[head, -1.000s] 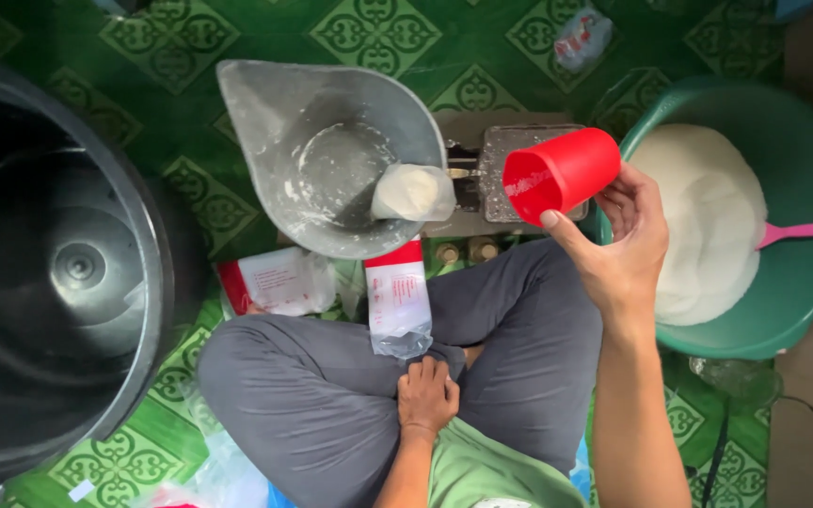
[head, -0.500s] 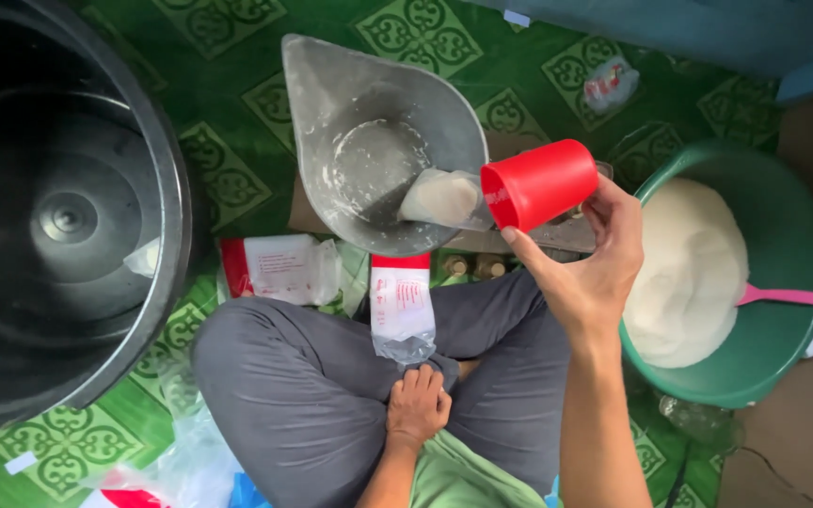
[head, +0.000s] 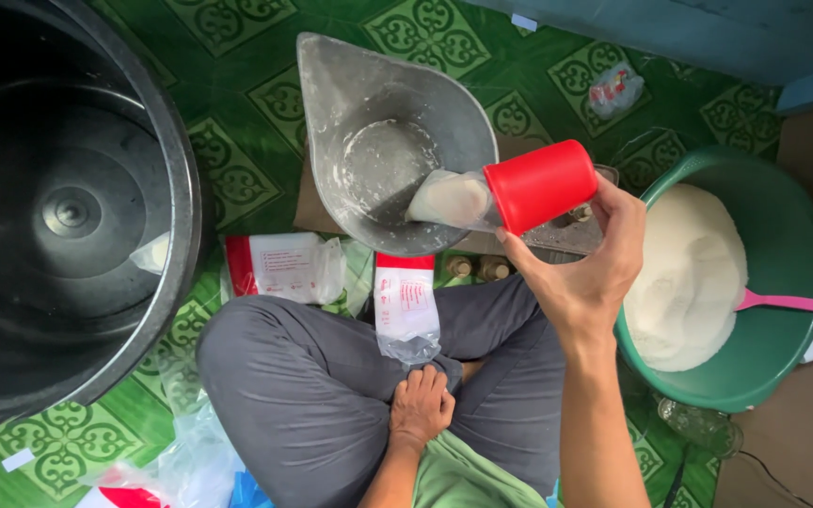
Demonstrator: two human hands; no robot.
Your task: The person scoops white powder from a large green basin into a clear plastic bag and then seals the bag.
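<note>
As tipped: red cup [head: 540, 184] mouth leftward

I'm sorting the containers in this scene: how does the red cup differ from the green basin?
The red cup is small, held tipped on its side in the right hand over the grey metal scoop pan; the green basin is wide and sits upright on the floor. A pale powder runs from the cup's mouth, whereas the basin holds a heaped white mound with a pink handle resting in it. Both look like plastic.
</note>
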